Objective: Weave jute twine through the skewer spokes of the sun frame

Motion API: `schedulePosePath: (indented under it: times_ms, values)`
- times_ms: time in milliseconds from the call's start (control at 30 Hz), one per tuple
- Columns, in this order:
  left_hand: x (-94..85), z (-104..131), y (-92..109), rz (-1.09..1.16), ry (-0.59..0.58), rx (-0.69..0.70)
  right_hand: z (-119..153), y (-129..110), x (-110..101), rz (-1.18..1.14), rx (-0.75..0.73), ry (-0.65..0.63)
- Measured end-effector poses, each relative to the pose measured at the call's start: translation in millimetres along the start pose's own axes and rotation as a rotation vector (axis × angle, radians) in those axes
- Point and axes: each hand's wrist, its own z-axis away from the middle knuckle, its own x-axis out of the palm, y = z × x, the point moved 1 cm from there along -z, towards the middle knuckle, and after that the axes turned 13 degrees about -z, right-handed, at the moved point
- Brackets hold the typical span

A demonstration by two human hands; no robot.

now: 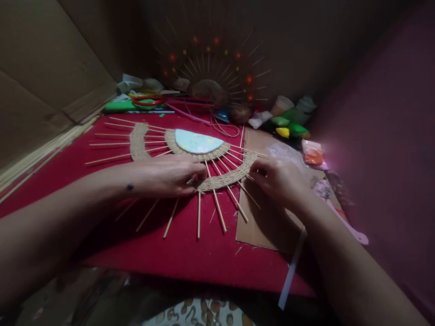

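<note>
A half-round woven piece lies on the red table, with thin sticks fanning out from a pale blue half-disc. An outer woven band of tan cord crosses the sticks in an arc. My left hand is closed on the band at its lower middle, thumb and fingers pressed together. My right hand is closed in a pinch at the band's right end, by the stick tips; what its fingertips hold is too small to make out.
Red-handled scissors and green items lie at the back left. Cardboard is under the right side, with a white glue stick near the front edge. A similar flowered fan stands behind. An orange packet sits at right.
</note>
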Motion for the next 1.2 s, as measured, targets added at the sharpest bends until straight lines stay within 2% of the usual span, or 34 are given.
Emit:
schedulePosePath:
  times_ms: [167,233,333,400,500,667,833,1033,1200]
  values:
    - [-5.4,2,-2,0.042,-0.019,0.016,1,-1,-6,0.126,0.063,-0.004]
    - [-5.0,0,-1,0.055,0.054,-0.013,0,-1,-8,0.141,0.074,-0.034]
    - [-1.3,-9,6,0.042,0.224,-0.063,0,-1,-10,0.144,0.094,-0.069]
    - [1.3,-18,14,0.016,0.270,-0.061,0,0,-12,0.114,0.110,-0.085]
    - [2.7,-29,27,-0.046,0.197,-0.036,0,4,-16,0.065,0.102,-0.110]
    - [0.3,-39,36,-0.044,0.112,-0.090,-1,11,-19,-0.019,0.090,-0.132]
    - [-6.9,-37,34,-0.006,0.076,-0.095,-2,14,-27,-0.148,0.066,-0.202]
    - [-22.8,-31,28,0.001,0.082,-0.107,9,6,-54,-0.432,-0.039,-0.340]
    - [-26.9,-31,30,0.022,0.045,-0.135,23,-3,-63,-0.410,-0.091,-0.470]
